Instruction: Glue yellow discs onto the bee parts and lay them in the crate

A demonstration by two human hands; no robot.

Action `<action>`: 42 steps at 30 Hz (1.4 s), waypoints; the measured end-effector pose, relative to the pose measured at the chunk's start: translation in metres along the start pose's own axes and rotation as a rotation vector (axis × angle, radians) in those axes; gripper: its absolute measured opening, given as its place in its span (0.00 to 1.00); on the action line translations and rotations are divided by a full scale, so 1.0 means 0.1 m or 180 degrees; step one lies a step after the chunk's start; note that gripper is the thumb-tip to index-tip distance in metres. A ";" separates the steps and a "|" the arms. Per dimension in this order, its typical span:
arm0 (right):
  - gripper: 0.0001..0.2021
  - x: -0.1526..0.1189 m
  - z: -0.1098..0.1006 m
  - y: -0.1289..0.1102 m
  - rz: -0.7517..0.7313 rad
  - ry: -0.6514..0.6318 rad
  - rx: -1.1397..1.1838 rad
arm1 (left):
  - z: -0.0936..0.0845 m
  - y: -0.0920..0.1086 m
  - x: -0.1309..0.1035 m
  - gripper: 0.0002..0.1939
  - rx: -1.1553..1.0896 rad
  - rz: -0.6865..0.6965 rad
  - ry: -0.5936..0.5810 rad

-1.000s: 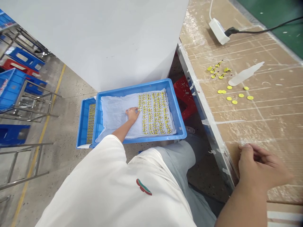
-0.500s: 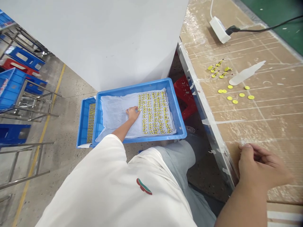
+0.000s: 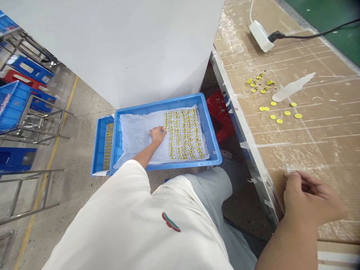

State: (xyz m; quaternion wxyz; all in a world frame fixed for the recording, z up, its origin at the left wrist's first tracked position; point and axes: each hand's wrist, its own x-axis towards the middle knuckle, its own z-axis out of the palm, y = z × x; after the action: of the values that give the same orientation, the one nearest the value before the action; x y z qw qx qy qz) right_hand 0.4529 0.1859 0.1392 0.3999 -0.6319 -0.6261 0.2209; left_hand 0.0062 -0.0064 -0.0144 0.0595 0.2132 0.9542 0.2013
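Note:
My left hand (image 3: 158, 135) reaches into a blue plastic bin (image 3: 165, 166), its thumb and forefinger pinched at the lower end of a short row of small yellow parts (image 3: 185, 135). The piece at the fingertips is mostly hidden. Several rows of these parts, with thin dark bits, stand on a white cloth (image 3: 135, 129) lining the bin. On the cardboard-covered table (image 3: 309, 150) at the right rests my right hand (image 3: 312, 195), fingers curled and thumb against the forefinger. Whatever lies between those fingers, if anything, cannot be seen.
Loose yellow discs (image 3: 287, 113) and yellow pieces with dark stems (image 3: 260, 77) lie beside a white paper strip (image 3: 292, 88). A white power strip (image 3: 261, 35) sits farther back. A second blue bin (image 3: 99, 146) adjoins the first. A white panel (image 3: 135, 48) rises behind; a red stool (image 3: 221, 116) stands under the table.
My left hand has barely shifted at the end of the short row. The right hand stays in place on the table.

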 end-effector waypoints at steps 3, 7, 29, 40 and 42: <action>0.16 -0.01 0.00 -0.01 -0.0033 0.0024 -0.0031 | -0.02 -0.01 -0.02 0.19 0.0010 0.0031 0.0003; 0.15 -0.01 -0.01 -0.03 -0.0034 0.0018 0.0004 | -0.09 -0.07 -0.04 0.16 0.0030 0.0077 0.0067; 0.16 0.00 0.01 0.03 0.0016 -0.0001 0.0061 | -0.30 -0.38 0.09 0.19 0.0281 0.1434 -0.1157; 0.16 -0.01 0.01 0.01 0.0033 0.0015 0.0054 | -0.29 -0.30 -0.07 0.09 0.0424 0.1067 -0.0769; 0.16 -0.02 0.01 0.01 0.0032 0.0018 0.0075 | -0.25 -0.28 -0.12 0.10 0.0440 0.1011 -0.0713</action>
State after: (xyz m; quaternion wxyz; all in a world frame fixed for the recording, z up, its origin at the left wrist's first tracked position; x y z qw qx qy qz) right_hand 0.4521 0.1846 0.1377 0.4080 -0.6309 -0.6191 0.2285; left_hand 0.0016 -0.0442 -0.0024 0.1179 0.3856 0.9075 0.1172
